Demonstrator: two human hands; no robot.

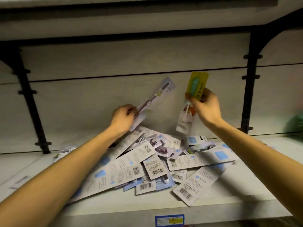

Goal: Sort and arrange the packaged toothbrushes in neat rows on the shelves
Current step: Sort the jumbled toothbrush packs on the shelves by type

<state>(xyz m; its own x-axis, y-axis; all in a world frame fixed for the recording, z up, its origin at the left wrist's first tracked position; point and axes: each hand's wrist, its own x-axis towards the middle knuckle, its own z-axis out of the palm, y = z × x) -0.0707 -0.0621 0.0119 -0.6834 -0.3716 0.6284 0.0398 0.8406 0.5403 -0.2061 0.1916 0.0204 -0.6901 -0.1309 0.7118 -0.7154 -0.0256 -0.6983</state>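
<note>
A loose heap of packaged toothbrushes [152, 167] lies on the white shelf [229, 208], most with their barcode backs up. My left hand [123, 117] is raised above the heap and grips the lower end of a clear pack with a dark purple toothbrush [157, 95], tilted up to the right. My right hand [205, 105] holds a yellow-carded pack with a teal brush [196, 86] upright, and a clear pack with orange print [186, 118] hangs below the same hand.
Black brackets stand at the left [31, 104] and right [249, 89] against the pale back panel. Another shelf [131, 27] hangs overhead. A blue and yellow price tag [169, 220] sits on the shelf's front edge. Something green and blurred [295, 126] is at the far right.
</note>
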